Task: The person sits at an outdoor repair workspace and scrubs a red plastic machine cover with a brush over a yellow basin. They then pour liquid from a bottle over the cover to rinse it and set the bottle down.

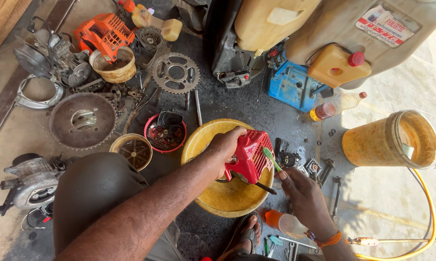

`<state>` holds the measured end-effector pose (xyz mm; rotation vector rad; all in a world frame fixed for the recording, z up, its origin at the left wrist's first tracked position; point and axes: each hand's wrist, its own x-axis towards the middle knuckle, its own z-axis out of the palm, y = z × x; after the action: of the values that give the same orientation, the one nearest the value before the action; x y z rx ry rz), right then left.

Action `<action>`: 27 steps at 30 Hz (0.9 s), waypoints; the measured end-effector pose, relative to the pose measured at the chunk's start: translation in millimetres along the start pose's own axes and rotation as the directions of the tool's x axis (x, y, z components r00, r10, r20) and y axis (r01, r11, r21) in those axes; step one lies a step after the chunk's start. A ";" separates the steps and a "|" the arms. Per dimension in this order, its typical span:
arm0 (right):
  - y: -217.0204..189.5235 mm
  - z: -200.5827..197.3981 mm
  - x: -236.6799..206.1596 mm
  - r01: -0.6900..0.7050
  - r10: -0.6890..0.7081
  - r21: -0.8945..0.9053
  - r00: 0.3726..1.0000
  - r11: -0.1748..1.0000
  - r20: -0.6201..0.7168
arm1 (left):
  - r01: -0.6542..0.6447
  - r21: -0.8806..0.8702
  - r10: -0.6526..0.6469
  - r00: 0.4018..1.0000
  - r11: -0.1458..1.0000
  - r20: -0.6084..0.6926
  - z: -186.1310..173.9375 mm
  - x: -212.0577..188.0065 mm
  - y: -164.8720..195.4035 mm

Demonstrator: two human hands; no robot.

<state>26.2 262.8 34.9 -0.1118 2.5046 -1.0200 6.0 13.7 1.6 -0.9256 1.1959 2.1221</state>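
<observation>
From the head camera, your left hand point(226, 145) has its grip closed around the red engine cover point(249, 155), holding it over the yellow basin point(213, 195) on the floor. Your right hand point(300, 191) pinches a green toothbrush point(271, 158) with its bristles against the cover's fins. A toothed sprocket point(175, 72) and a round pail point(392, 140) lie well apart on either side.

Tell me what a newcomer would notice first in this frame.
At centre, the left hand grips a red engine cover over a yellow basin, while the right hand holds a green toothbrush against it. Toothed sprockets and engine parts lie upper left.
</observation>
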 end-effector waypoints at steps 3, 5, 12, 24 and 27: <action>-0.9 0.7 3.3 0.024 -0.024 -0.018 1.000 1.000 0.006 | 0.009 0.022 -0.008 1.000 1.000 -0.028 3.2 0.7 -1.5; -4.4 0.6 3.8 0.093 -0.094 0.033 0.996 0.995 0.010 | 0.005 0.046 -0.003 0.999 0.999 -0.050 3.6 2.7 -1.8; -21.8 -4.4 -1.3 0.338 -0.587 -0.654 0.784 0.677 -0.203 | -0.021 0.101 0.023 0.999 0.995 -0.023 0.0 8.6 1.8; -14.3 -11.0 12.9 -0.022 0.032 -0.056 0.984 0.998 0.177 | -0.130 0.343 0.152 0.988 0.930 -0.039 -2.3 4.9 1.1; -22.9 -7.2 1.5 0.210 -0.338 -0.527 0.928 0.824 -0.159 | -0.139 0.299 0.154 0.988 0.944 -0.028 -2.0 3.0 1.6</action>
<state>19.9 250.5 54.5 -0.5534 2.9980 -0.4635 3.6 11.6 -0.7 -0.7793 1.6018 1.9644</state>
